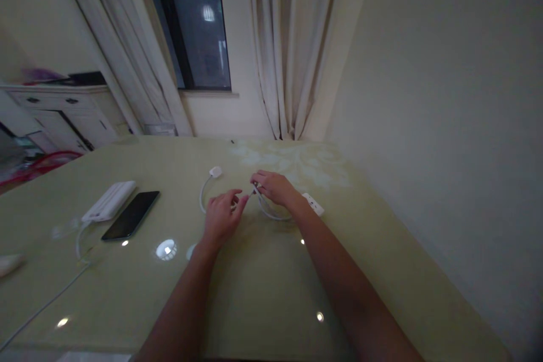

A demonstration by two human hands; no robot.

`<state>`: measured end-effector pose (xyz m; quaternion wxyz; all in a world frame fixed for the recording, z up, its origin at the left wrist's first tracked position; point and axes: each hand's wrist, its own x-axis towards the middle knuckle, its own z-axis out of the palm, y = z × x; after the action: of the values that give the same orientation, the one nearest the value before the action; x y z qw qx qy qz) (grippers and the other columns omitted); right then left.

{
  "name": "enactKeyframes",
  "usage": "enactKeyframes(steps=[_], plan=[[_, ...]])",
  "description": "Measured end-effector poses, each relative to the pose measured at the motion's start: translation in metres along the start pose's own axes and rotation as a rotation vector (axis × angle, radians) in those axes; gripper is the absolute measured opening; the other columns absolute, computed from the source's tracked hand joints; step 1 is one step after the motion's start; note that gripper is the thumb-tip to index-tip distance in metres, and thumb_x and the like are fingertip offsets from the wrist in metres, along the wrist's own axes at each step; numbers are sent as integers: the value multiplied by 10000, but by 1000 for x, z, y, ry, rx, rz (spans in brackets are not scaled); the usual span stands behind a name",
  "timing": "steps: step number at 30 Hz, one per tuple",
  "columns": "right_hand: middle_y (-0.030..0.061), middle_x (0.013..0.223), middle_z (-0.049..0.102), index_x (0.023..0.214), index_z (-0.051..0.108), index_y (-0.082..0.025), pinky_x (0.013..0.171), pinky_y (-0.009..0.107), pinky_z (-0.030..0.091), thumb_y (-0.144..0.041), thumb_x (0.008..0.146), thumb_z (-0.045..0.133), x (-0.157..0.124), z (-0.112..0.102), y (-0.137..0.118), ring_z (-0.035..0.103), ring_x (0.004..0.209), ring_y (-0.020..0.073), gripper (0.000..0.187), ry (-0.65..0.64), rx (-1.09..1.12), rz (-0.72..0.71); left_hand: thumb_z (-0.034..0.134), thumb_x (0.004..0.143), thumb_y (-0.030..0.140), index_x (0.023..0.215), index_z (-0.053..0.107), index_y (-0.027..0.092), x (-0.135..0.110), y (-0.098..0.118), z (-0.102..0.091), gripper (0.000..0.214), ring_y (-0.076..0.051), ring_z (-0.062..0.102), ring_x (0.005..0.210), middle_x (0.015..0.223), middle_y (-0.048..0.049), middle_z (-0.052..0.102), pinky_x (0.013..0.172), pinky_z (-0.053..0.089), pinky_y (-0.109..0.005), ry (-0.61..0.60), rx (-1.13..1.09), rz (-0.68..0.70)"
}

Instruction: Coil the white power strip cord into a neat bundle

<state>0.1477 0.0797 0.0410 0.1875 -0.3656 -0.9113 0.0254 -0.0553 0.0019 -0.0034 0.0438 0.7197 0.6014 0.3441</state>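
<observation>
A white cable (271, 215) lies in a loose loop on the table between and below my hands. My right hand (274, 186) is closed on the cable, with its fingertips pinching a strand at the top of the loop. Close beside it, my left hand (221, 219) has its thumb and fingers drawn together at the same cable; a thin light piece spans the small gap between the hands. The cable's round white charger head (215, 172) rests on the table beyond my left hand. Partly behind my right wrist sits a white power strip (313, 204).
On the left, a black phone (131, 215) lies beside a white power bank (109, 201) with a cable (46, 305) running toward the front edge. A white object (9, 263) is at the far left. A wall (449, 124) borders the glossy table (263, 294) on the right.
</observation>
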Motion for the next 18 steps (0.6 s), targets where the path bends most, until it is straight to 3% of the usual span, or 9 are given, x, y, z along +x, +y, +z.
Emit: enactKeyframes(steps=[4, 7, 11, 13, 18], plan=[[35, 1172, 684, 1158, 638, -241, 774, 238, 428, -183, 982, 599, -3, -2, 11, 650, 981, 161, 189, 104, 46, 32, 309, 1026, 560, 906, 785, 188, 0, -16, -12, 616, -301, 685, 1089, 1006, -125, 782, 1127, 345, -507, 31, 248, -254], [26, 1169, 695, 1157, 645, -238, 779, 235, 429, -177, 966, 626, -4, -5, 18, 651, 954, 151, 202, 158, 100, 54, 202, 1037, 546, 768, 796, 144, 2, -25, -15, 766, -314, 702, 1050, 917, -193, 779, 1167, 319, -481, 13, 391, -397], [57, 1131, 717, 1132, 677, -202, 825, 264, 437, -149, 916, 679, -2, -7, 21, 640, 996, 178, 222, 172, 126, 78, 115, 1045, 484, 856, 803, 110, 4, -23, -10, 806, -320, 727, 930, 932, -238, 770, 928, 504, -431, -58, 386, -494], [54, 1090, 734, 1121, 692, -189, 846, 271, 440, -116, 875, 707, 0, -8, 21, 639, 980, 175, 257, 132, 180, 54, 129, 1047, 446, 906, 797, 107, 3, -19, -8, 762, -319, 728, 880, 953, -244, 766, 817, 523, -412, -35, 403, -538], [29, 1023, 771, 1164, 692, -182, 930, 292, 422, -76, 808, 761, 4, -11, 13, 652, 962, 161, 378, 6, 292, -34, 197, 1058, 399, 864, 758, 135, -1, -7, -3, 649, -289, 711, 818, 936, -229, 754, 739, 495, -384, -18, 395, -483]])
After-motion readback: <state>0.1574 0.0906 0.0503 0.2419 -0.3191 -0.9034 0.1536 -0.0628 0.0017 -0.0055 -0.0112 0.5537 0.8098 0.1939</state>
